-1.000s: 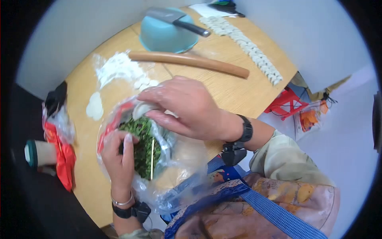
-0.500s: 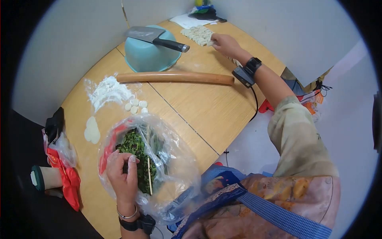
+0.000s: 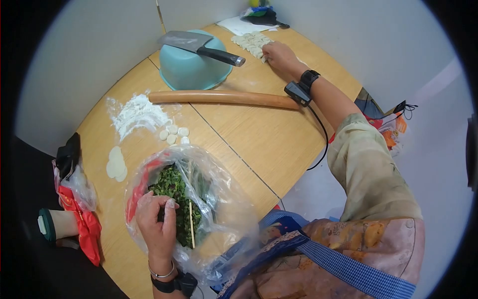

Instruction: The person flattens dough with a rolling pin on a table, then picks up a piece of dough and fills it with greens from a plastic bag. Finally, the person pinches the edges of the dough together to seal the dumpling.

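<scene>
My right hand [image 3: 281,57] reaches to the far side of the table, its fingers closed on a pale dumpling [image 3: 263,59] at the near edge of the rows of dumplings [image 3: 250,43]. Most of that dumpling is hidden by the fingers. My left hand [image 3: 157,219] hovers over a clear plastic bag [image 3: 226,209], fingers curled and thumb pressed in; anything inside them is hidden. The bag lies open around chopped greens [image 3: 171,182], with a thin chopstick [image 3: 191,224] standing in them.
A long rolling pin [image 3: 219,97] crosses the table. Behind it, a cleaver [image 3: 199,46] rests on an upturned blue bowl [image 3: 191,70]. White flour [image 3: 139,115], small dough pieces [image 3: 172,134] and flat wrappers [image 3: 116,164] lie left. A lidded cup [image 3: 63,223] is beside the table.
My right hand has lowered slightly towards the table beside the dumplings, its wrist shifting left. My left hand keeps its curled pose over the bag. The view has shifted a little.
</scene>
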Demonstrator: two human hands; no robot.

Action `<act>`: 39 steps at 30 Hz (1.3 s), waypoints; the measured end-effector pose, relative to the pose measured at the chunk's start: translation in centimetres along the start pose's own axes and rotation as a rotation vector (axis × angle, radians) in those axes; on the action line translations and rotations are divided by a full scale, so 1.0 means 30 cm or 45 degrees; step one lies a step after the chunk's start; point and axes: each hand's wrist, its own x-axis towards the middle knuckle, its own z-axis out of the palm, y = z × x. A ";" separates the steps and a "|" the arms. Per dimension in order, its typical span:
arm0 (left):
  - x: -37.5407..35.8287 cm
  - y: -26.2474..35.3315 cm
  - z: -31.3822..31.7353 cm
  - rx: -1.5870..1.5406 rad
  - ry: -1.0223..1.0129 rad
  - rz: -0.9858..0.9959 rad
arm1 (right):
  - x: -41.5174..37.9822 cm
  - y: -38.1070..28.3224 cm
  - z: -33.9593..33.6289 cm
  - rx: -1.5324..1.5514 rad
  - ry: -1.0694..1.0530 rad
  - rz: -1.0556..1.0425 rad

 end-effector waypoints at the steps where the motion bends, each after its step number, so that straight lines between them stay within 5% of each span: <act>1: 0.002 0.007 -0.001 -0.005 0.009 0.000 | -0.002 0.002 0.002 -0.021 0.024 -0.023; 32: 0.001 0.027 -0.007 -0.008 0.050 0.062 | -0.047 0.038 -0.102 -0.084 0.147 0.021; 39: -0.007 0.036 -0.011 -0.058 0.037 -0.023 | -0.181 -0.200 -0.127 0.245 0.255 -0.060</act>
